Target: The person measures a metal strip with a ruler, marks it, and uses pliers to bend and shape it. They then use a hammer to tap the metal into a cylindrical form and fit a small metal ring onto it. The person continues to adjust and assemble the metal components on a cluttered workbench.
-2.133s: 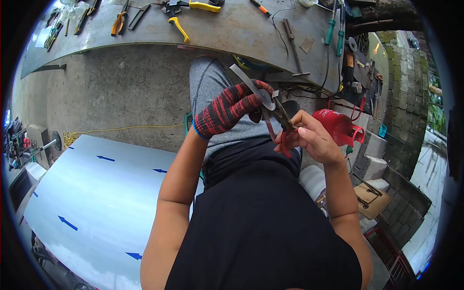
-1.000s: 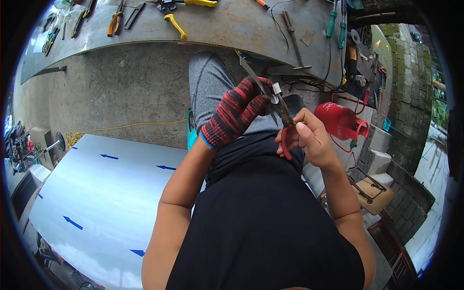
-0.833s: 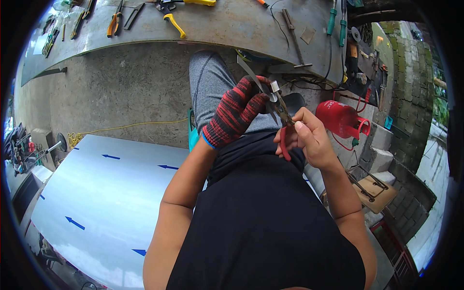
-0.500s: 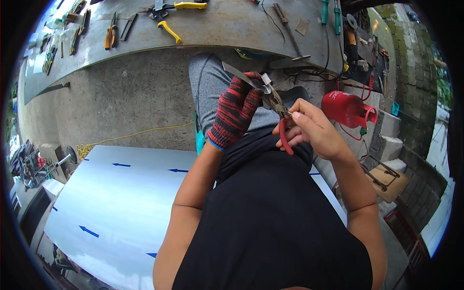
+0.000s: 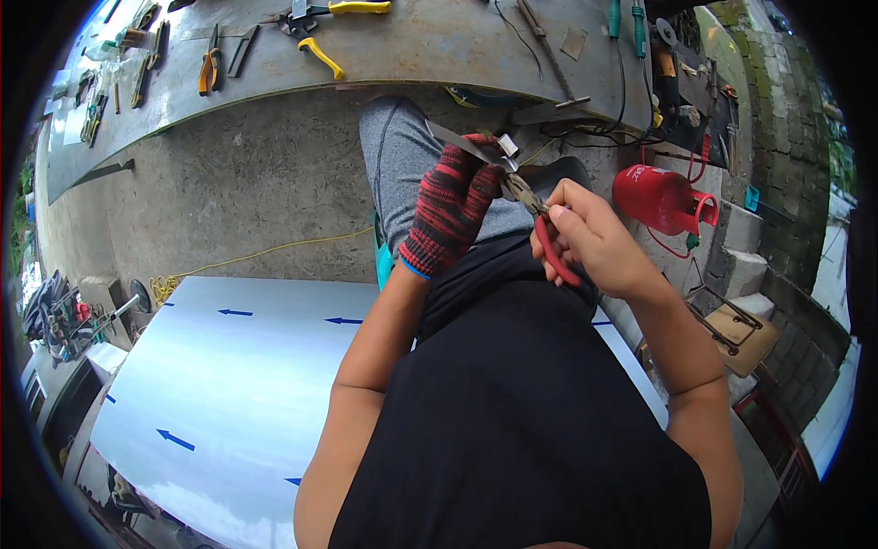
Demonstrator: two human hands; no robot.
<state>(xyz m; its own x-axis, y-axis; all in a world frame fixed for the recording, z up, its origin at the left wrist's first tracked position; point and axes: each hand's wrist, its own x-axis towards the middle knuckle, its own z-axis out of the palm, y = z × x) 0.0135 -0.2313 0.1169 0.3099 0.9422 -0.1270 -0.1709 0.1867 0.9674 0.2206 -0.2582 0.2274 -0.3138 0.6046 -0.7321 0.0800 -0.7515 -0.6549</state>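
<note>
My left hand (image 5: 450, 209), in a red and black glove, pinches a thin metal strip (image 5: 457, 142) in front of the workbench (image 5: 439, 53). My bare right hand (image 5: 593, 240) is wrapped around red-handled pliers (image 5: 552, 251); their jaws are at the strip, but I can't tell how hard they bite. On the bench's left part lie orange-handled pliers (image 5: 209, 73), and a yellow-handled cutter (image 5: 322, 59) pokes one handle to the near edge. Messy black cables (image 5: 605, 139) hang by the bench's right corner, near a red gas tank (image 5: 651, 196). My gray knee (image 5: 389, 128) is close to the bench's front edge. Concrete floor (image 5: 247, 178), with a yellow cord (image 5: 274, 248) across it, lies between the bench and a shiny sheet (image 5: 247, 361).
</note>
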